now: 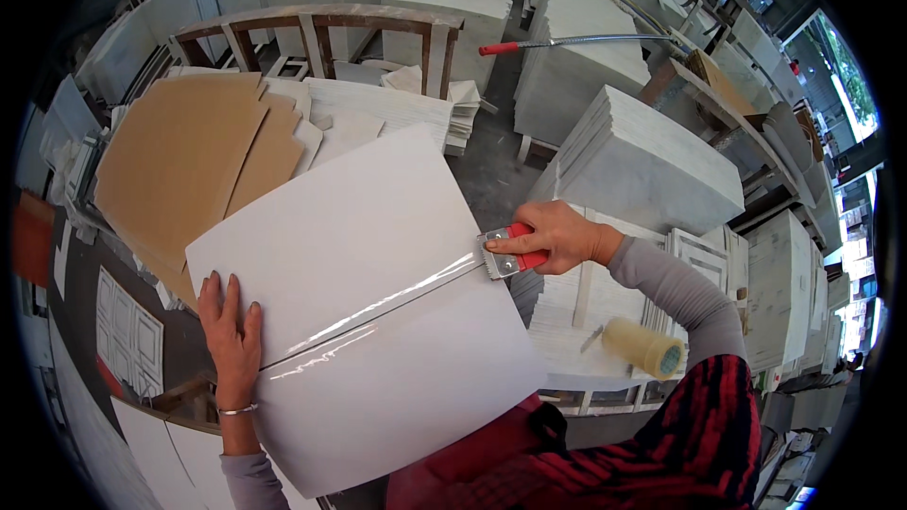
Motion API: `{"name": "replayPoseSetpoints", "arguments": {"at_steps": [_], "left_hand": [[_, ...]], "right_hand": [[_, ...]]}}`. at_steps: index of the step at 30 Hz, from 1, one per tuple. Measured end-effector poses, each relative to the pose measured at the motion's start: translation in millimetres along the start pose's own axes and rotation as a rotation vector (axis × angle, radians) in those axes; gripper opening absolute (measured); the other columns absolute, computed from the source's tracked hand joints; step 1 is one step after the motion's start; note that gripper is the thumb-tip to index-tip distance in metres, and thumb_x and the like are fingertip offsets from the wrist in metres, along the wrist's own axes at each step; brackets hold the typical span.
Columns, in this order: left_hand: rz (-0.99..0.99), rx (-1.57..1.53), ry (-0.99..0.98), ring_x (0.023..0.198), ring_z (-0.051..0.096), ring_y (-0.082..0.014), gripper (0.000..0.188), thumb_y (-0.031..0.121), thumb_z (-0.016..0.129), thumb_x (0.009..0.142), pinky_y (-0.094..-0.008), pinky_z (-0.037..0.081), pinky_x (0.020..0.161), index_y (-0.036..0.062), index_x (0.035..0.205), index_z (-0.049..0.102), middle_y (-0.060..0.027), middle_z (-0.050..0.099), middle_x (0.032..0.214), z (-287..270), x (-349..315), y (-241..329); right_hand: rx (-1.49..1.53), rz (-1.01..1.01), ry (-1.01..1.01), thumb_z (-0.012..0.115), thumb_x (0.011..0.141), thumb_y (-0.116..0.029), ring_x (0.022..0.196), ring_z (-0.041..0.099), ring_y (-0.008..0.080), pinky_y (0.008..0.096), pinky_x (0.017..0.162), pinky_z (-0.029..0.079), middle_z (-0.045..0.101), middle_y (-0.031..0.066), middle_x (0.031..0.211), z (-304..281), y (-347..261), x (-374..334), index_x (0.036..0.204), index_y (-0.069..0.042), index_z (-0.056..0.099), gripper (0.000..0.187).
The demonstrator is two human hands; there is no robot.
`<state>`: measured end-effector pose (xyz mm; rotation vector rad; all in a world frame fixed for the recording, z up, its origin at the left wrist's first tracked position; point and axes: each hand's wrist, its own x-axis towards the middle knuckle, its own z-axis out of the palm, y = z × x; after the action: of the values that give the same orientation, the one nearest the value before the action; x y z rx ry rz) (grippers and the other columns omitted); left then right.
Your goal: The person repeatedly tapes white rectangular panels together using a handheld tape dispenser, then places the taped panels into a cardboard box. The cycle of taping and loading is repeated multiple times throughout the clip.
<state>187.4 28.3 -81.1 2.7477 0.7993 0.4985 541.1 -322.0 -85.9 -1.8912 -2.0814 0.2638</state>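
Note:
A white panel (pixel 340 212) lies tilted in front of me, with a second white panel (pixel 406 387) nearer to my body; a narrow seam separates them. Glossy clear tape (pixel 397 297) runs along that seam. At its right end, my right hand (pixel 567 236) is closed round a red and metal tape cutter (pixel 501 260) with a toothed edge, the index finger stretched over its metal plate. My left hand (pixel 231 331) rests with fingers spread on the panels' left edge, near the other end of the seam.
Brown cardboard sheets (pixel 179 156) lie at the left, behind the panels. A thick roll of clear tape (pixel 642 345) sits on stacked white boards at the right. Beyond are a wooden rack (pixel 321 19), a bar with a red handle (pixel 567 41) and tall stacks of white panels (pixel 652 161).

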Motion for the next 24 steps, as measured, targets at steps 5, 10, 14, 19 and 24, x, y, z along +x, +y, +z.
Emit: {"name": "replayPoseSetpoints", "arguments": {"at_steps": [5, 10, 14, 19, 24], "left_hand": [[0.012, 0.137, -0.014, 0.127, 0.032, -0.0467, 0.058, 0.025, 0.064, 0.085, -0.0526, 0.026, 0.106, 0.0001, 0.134, 0.045, -0.0274, 0.036, 0.138, 20.5, 23.5, 32.0], [0.812, -0.062, -0.298, 0.134, 0.029, -0.0378, 0.064, 0.035, 0.073, 0.073, -0.0626, 0.019, 0.108, 0.0096, 0.128, 0.051, -0.0169, 0.037, 0.142, 47.8, 26.0, 179.5], [0.787, -0.074, -0.350, 0.134, 0.030, -0.0360, 0.063, 0.040, 0.069, 0.075, -0.0621, 0.019, 0.108, 0.0103, 0.127, 0.052, -0.0137, 0.039, 0.141, 78.7, 14.1, 186.7], [0.787, -0.027, -0.385, 0.132, 0.034, -0.0358, 0.059, 0.042, 0.067, 0.076, -0.0641, 0.020, 0.106, 0.0122, 0.126, 0.054, -0.0120, 0.042, 0.140, 75.4, 12.8, 175.8], [0.795, 0.000, -0.414, 0.130, 0.036, -0.0346, 0.059, 0.041, 0.068, 0.075, -0.0658, 0.022, 0.104, 0.0115, 0.124, 0.056, -0.0125, 0.044, 0.137, 70.7, 18.7, 183.7]], "right_hand": [[0.022, 0.037, 0.077, 0.075, 0.060, -0.017, 0.069, 0.051, 0.0227, 0.0332, 0.056, 0.043, 0.047, 0.0049, 0.080, 16.9, -12.4, 2.4, 0.130, -0.034, 0.056, 0.075], [0.065, 0.034, 0.082, 0.073, 0.068, -0.022, 0.072, 0.052, 0.0236, 0.0342, 0.057, 0.044, 0.046, 0.0058, 0.080, 9.9, -3.0, 0.1, 0.134, -0.036, 0.050, 0.071], [0.066, 0.035, -0.029, 0.074, 0.065, -0.022, 0.072, 0.054, 0.0242, 0.0351, 0.059, 0.046, 0.048, 0.0062, 0.085, 5.0, 6.9, -17.0, 0.133, -0.039, 0.050, 0.074], [0.018, 0.104, -0.133, 0.073, 0.069, -0.023, 0.072, 0.054, 0.0241, 0.0353, 0.058, 0.046, 0.047, 0.0062, 0.084, 12.6, 38.1, -72.6, 0.134, -0.042, 0.047, 0.073], [-0.106, 0.056, -0.156, 0.071, 0.071, -0.021, 0.072, 0.055, 0.0246, 0.0349, 0.054, 0.045, 0.049, 0.0068, 0.082, 21.4, 30.0, -42.2, 0.130, -0.037, 0.052, 0.064]]}}
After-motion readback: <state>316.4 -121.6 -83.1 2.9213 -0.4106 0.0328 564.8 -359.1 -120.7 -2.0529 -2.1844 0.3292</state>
